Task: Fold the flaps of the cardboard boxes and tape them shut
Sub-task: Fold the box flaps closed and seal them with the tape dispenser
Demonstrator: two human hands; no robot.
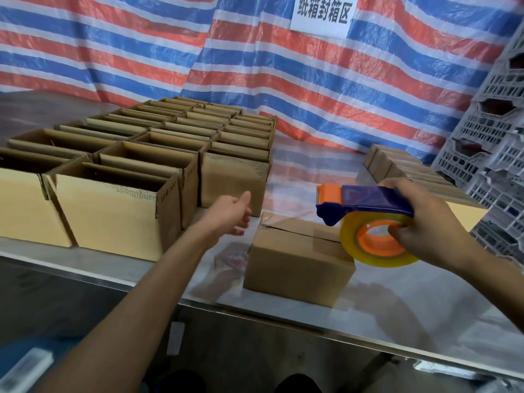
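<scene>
Near the closed cardboard box point(297, 259) — right hand point(425, 222) tight around the tape dispenser point(368, 199), left hand point(229, 214) slack, empty

The shiny table point(397, 307) carries rows of open boxes point(113, 214) at centre left, one closed box point(295, 268) at centre, and more boxes point(394, 165) at right

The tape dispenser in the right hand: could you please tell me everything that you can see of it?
The tape dispenser has a blue plastic body with an orange roller at its front, pointing left. Beneath hangs a roll of clear yellowish tape on an orange hub. The right hand grips it from the rear, fingers curled into the hub. It is held about level over the right end of the closed box; whether the roll touches it cannot be told.
</scene>
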